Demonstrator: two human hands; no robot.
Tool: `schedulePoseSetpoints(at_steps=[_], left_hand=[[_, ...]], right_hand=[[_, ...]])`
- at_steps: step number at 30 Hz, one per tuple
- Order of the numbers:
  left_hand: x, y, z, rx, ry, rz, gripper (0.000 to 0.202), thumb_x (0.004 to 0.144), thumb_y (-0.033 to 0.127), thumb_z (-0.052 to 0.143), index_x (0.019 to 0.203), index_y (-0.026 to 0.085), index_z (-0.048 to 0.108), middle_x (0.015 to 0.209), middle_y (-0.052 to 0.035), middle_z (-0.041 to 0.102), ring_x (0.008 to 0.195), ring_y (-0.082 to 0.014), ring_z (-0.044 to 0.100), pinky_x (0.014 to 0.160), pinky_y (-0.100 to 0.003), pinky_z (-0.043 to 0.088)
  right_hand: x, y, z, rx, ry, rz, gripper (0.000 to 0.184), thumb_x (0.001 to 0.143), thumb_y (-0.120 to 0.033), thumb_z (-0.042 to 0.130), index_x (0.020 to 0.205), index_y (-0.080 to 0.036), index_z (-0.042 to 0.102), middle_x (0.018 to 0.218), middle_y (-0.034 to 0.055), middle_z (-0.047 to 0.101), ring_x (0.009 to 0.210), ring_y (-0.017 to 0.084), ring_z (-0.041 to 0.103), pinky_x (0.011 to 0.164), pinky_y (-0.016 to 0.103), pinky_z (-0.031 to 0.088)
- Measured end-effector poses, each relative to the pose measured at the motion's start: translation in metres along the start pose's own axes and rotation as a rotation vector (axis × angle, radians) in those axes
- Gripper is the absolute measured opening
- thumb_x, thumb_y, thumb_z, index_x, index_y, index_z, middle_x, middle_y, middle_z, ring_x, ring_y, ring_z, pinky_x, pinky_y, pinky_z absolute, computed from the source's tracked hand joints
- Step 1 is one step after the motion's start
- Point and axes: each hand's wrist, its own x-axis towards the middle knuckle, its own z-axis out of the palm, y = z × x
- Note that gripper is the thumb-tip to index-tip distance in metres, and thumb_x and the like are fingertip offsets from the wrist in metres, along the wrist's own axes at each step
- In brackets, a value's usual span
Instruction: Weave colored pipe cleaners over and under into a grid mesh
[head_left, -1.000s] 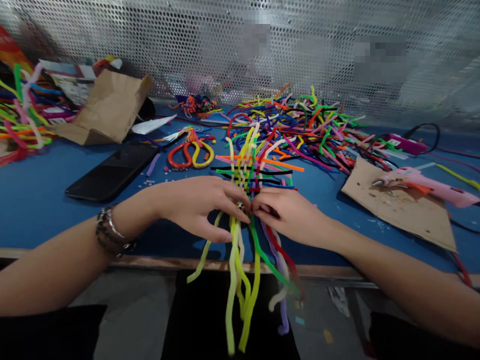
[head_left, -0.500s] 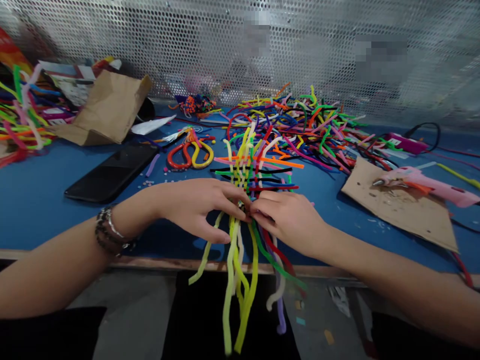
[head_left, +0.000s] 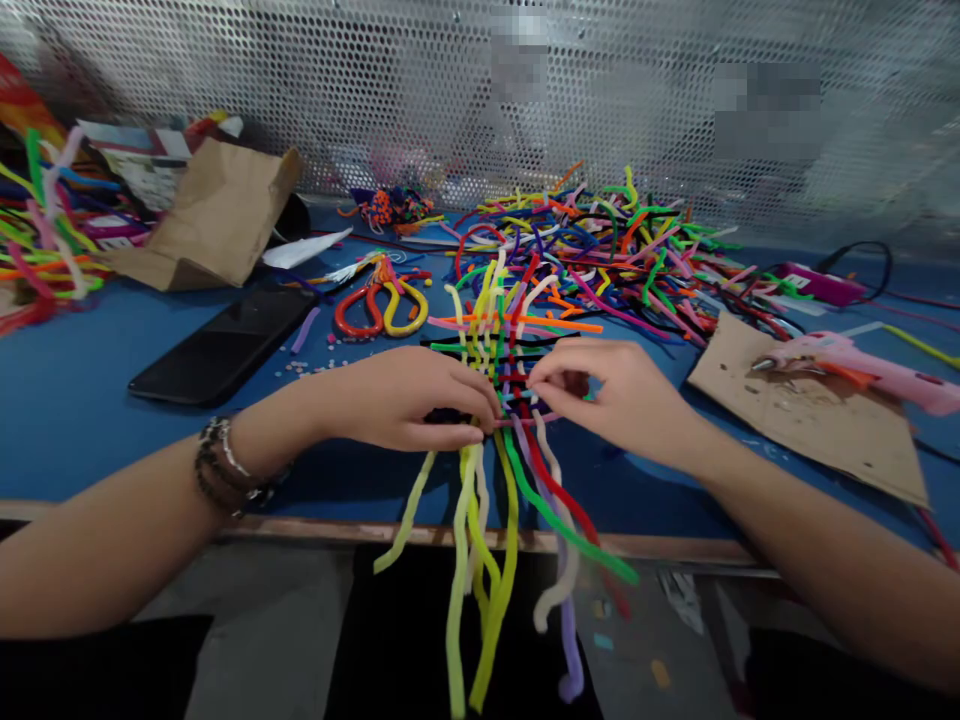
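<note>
A woven patch of coloured pipe cleaners (head_left: pixel 489 338) lies near the table's front edge, strands crossing each other. Loose ends hang toward me, among them a yellow-green strand (head_left: pixel 458 570), a green strand (head_left: pixel 574 530) and a lilac strand (head_left: pixel 571 640). My left hand (head_left: pixel 405 400) rests over the left side of the weave, fingers curled down and thumb tucked close, gripping its lower part. At the right edge, my right hand (head_left: pixel 611 395) pinches the end of a pipe cleaner, seemingly a light blue cross strand (head_left: pixel 517 397). The fingers partly hide the lower rows.
Behind the weave spreads a heap of pipe cleaners (head_left: pixel 600 250). Red-and-yellow-handled scissors (head_left: pixel 360 312) and a black phone (head_left: pixel 221 345) lie left. At right, a pink glue gun (head_left: pixel 862 370) rests on cardboard (head_left: pixel 810 430). A perforated metal screen (head_left: pixel 375 90) stands behind.
My right hand has moved up and right, from the middle of the weave to its right edge. My left hand's thumb has drawn in toward its fingers. The green and red ends have swung right.
</note>
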Motion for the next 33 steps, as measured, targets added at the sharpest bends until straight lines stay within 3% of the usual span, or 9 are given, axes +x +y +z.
schedulePoseSetpoints(at_steps=[3,8,11,16,19,24,33], left_hand=[[0.003,0.002,0.004,0.116,0.041,-0.016,0.02,0.087,0.025,0.042,0.089,0.016,0.06,0.092,-0.0047,0.063,0.078,-0.0128,0.058,0.066,-0.02,0.042],[0.008,0.011,0.01,0.362,0.122,0.107,0.018,0.087,0.027,0.045,0.084,0.019,0.062,0.084,-0.0038,0.063,0.076,-0.0151,0.054,0.069,-0.025,0.04],[0.01,0.014,0.012,0.392,0.102,0.162,0.021,0.089,0.023,0.042,0.086,0.02,0.063,0.077,-0.0029,0.062,0.07,-0.0143,0.053,0.065,-0.025,0.039],[0.011,0.015,0.011,0.307,-0.029,0.143,0.022,0.087,0.019,0.042,0.096,0.021,0.062,0.078,-0.0027,0.061,0.066,-0.013,0.054,0.06,-0.024,0.039],[0.011,0.016,0.009,0.311,-0.066,0.104,0.02,0.086,0.018,0.042,0.092,0.021,0.061,0.076,-0.0026,0.061,0.064,-0.0126,0.053,0.056,-0.023,0.037],[0.012,0.016,0.01,0.385,-0.027,0.087,0.015,0.084,0.019,0.044,0.075,0.018,0.057,0.071,-0.0009,0.058,0.058,-0.0117,0.049,0.051,-0.024,0.032],[0.004,0.011,0.005,0.507,0.08,0.079,0.034,0.091,0.027,0.033,0.065,0.017,0.053,0.056,0.0006,0.052,0.049,-0.0106,0.042,0.051,-0.025,0.027]], right_hand=[[0.0,0.002,-0.005,0.019,-0.015,-0.074,0.01,0.078,-0.012,0.051,0.075,-0.015,0.06,0.067,-0.0004,0.056,0.058,0.009,0.05,0.055,0.019,0.039],[-0.001,0.001,0.002,-0.056,-0.305,-0.28,0.021,0.085,-0.013,0.04,0.085,-0.015,0.061,0.085,0.005,0.061,0.083,0.014,0.056,0.072,0.025,0.043],[-0.001,0.002,0.004,-0.154,-0.377,-0.315,0.025,0.086,-0.012,0.037,0.086,-0.016,0.062,0.09,0.0059,0.062,0.087,0.016,0.056,0.073,0.028,0.044],[-0.003,0.006,0.005,-0.149,-0.343,-0.253,0.019,0.085,-0.015,0.043,0.09,-0.014,0.061,0.085,0.0052,0.062,0.08,0.016,0.057,0.069,0.027,0.045],[-0.004,0.008,0.005,-0.109,-0.342,-0.229,0.021,0.085,-0.015,0.042,0.092,-0.015,0.062,0.088,0.0053,0.062,0.082,0.016,0.058,0.07,0.027,0.045],[-0.003,0.009,0.003,-0.071,-0.364,-0.218,0.022,0.084,-0.012,0.042,0.093,-0.016,0.063,0.088,0.0049,0.062,0.083,0.016,0.058,0.071,0.027,0.046],[-0.004,0.007,0.002,0.001,-0.349,-0.202,0.023,0.083,-0.009,0.044,0.093,-0.015,0.063,0.093,0.0055,0.062,0.088,0.015,0.058,0.077,0.028,0.046]])
